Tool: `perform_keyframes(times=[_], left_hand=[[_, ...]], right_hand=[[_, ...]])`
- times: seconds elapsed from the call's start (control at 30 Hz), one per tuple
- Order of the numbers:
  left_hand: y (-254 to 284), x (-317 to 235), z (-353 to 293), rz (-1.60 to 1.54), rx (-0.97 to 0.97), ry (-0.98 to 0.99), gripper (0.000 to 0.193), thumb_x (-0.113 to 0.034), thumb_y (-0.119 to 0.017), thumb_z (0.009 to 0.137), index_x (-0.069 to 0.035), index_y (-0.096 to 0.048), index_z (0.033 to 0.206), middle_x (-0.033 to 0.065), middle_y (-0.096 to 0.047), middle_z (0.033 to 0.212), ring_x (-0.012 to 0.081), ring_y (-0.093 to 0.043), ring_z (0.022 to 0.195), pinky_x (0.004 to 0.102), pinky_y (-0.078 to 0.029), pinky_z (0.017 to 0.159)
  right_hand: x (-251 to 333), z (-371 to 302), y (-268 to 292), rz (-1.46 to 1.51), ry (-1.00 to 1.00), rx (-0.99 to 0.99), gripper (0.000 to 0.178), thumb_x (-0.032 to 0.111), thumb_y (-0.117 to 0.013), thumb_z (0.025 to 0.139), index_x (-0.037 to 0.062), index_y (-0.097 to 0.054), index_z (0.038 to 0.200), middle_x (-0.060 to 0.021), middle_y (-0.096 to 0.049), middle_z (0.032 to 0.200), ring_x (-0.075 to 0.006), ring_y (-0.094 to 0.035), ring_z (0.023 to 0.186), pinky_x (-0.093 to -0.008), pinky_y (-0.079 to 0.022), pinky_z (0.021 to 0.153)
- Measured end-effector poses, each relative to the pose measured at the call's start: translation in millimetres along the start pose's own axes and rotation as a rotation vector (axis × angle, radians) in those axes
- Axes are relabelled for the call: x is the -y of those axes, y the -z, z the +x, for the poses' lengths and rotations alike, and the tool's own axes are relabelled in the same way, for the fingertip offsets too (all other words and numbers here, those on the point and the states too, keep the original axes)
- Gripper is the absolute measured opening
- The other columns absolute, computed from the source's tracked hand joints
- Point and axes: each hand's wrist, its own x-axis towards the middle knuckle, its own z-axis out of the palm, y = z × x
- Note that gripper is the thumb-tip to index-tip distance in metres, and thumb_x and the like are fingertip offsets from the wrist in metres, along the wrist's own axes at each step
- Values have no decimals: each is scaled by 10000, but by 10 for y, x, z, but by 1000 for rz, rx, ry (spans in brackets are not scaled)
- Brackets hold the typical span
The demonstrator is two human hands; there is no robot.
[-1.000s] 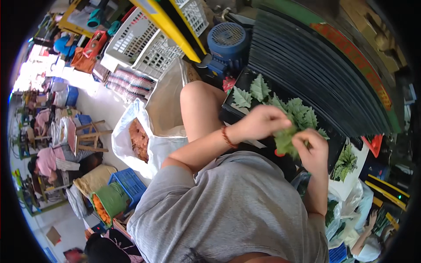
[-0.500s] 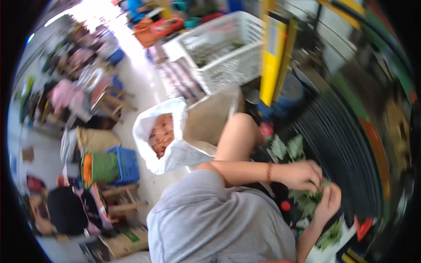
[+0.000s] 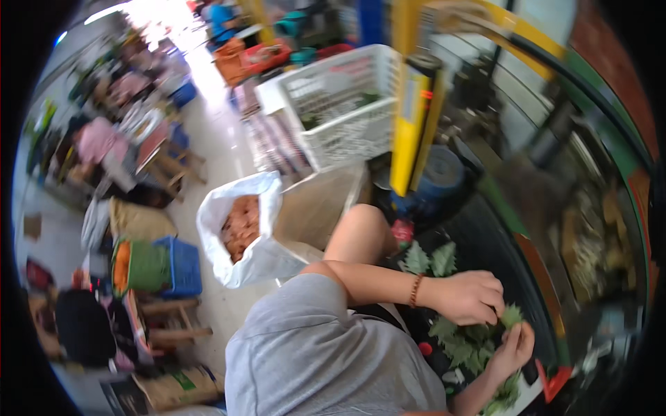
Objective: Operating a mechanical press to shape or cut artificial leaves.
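My left hand (image 3: 466, 297), with a brown bead bracelet at the wrist, has its fingers curled down next to a green leaf (image 3: 512, 315). What lies under those fingertips is hidden. Opposite it, my right hand (image 3: 515, 347) pinches this leaf between thumb and fingers. Below both hands a heap of jagged green leaves (image 3: 461, 343) rests on a dark surface, partly covered by my right forearm. Two paler leaves (image 3: 430, 259) stick up behind my left wrist. A small red round thing (image 3: 425, 349) sits beside the heap.
Left of my knee stands a white sack (image 3: 260, 267) of brownish-orange pieces. Beyond it is a white plastic crate (image 3: 347, 139). A yellow post (image 3: 406, 139) rises ahead; a machine with a dark belt-like surface (image 3: 513, 270) curves along the right. A blue basket (image 3: 182, 267) stands at left.
The view has shifted, so the surroundings sit lower and further left. My hands stay together over the leaves; the pinched leaf shows more plainly between them.
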Motion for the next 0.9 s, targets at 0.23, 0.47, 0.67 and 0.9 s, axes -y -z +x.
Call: perform_keyframes(times=[0.23, 0.47, 0.67, 0.9], left_hand=[[5, 239, 213, -227, 245, 381, 53, -82, -664, 785, -69, -659, 836, 97, -617, 956, 264, -583, 829, 358, -460, 710], [-63, 753, 518, -536, 228, 877, 68, -110, -656, 844, -43, -646, 846, 9, -583, 698, 120, -501, 580, 248, -428, 573], [-98, 1037, 604, -712, -107, 947, 81, -90, -631, 882, -12, -627, 862, -9, -586, 715, 57, -466, 589, 200, -413, 567], [29, 1150, 367, -752, -213, 1027, 90, -76, -605, 903, 8, -602, 934, 15, -621, 780, 58, -520, 634, 184, -439, 595]], right_hand=[[485, 619, -169, 19, 416, 392, 61, -9, -547, 825, -21, -603, 847, -105, -609, 851, -198, -524, 776, -295, -423, 718], [760, 2201, -14, -689, 204, 84, 285, 194, -429, 977, 30, -564, 1167, -66, -602, 1103, -186, -559, 958, -280, -436, 856], [847, 3283, -271, -767, 96, 366, 418, 349, -386, 969, 67, -523, 1245, -69, -542, 1225, -195, -513, 1084, -296, -384, 947], [591, 3889, 210, -816, -104, 765, 581, 530, -335, 960, 109, -474, 1336, -72, -472, 1367, -206, -461, 1232, -314, -324, 1054]])
